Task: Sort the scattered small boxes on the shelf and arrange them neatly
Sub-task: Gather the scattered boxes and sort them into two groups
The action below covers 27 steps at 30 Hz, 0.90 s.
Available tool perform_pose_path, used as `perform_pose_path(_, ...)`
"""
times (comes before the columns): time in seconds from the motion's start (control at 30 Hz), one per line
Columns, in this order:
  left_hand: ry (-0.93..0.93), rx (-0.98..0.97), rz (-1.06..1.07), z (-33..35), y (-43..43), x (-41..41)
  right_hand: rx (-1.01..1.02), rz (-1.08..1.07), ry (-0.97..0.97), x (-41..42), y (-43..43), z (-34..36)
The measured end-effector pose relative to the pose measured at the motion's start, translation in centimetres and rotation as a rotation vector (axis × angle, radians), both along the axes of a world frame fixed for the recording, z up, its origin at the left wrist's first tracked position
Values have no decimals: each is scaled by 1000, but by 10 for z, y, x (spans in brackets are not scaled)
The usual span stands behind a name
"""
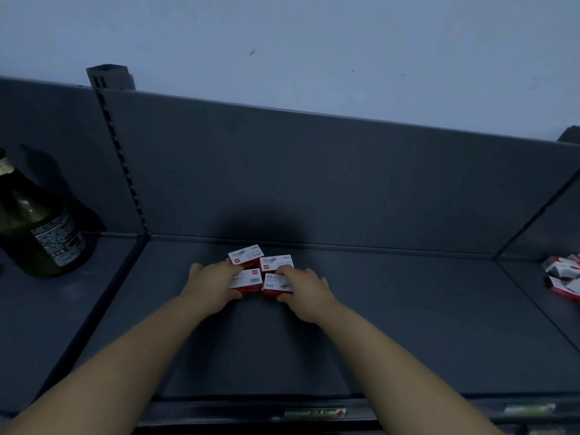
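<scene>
Head view: dim, dark-grey metal shelf point(376, 324) under a pale wall point(282, 42). Right of the slotted upright point(122, 161), four small boxes point(246, 256) clustered near the back panel point(314, 183). Gripping the near-left box point(251, 279), left hand point(213, 282); fingers and thumb curled round the near-right box point(274, 286), right hand point(306, 293). Left of the upright, a green bottle point(34, 221); far right of it, loose boxes point(563, 274) in a heap.

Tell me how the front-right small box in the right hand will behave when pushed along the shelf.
The front-right box looks stiff: its edges look square where the right hand pinches it. Lying flat and low on the shelf, it should slide rather than tip or roll. Pushed leftward it would probably bump the front-left box, held by the left hand.
</scene>
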<state>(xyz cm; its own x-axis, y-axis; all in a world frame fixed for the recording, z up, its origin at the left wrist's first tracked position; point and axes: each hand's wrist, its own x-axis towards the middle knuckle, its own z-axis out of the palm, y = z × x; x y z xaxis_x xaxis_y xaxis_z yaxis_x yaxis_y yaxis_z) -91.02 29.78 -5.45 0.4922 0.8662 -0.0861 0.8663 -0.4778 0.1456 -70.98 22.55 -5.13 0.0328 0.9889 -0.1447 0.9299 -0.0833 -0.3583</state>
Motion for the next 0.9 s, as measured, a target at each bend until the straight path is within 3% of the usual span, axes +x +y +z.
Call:
perform_pose_path(0.2,-40,-13,27,0,1,0,-2,-25,34,-1,2,-4)
perform_pose_path(0.33,-4,171,24,3,2,-3,-4,6,26,9,-5,-2)
perform_pose_path(0.53,-253,378,30,11,6,18,40,-6,76,41,-18,15)
perform_pose_path(0.6,-299,354,-9,15,6,34,45,-35,6,54,-21,23)
perform_pose_path(0.73,-195,178,-89,26,-10,71,54,-80,-91,80,-29,37)
perform_pose_path(0.9,-150,122,-133,34,-39,111,50,-101,-153,105,-49,44)
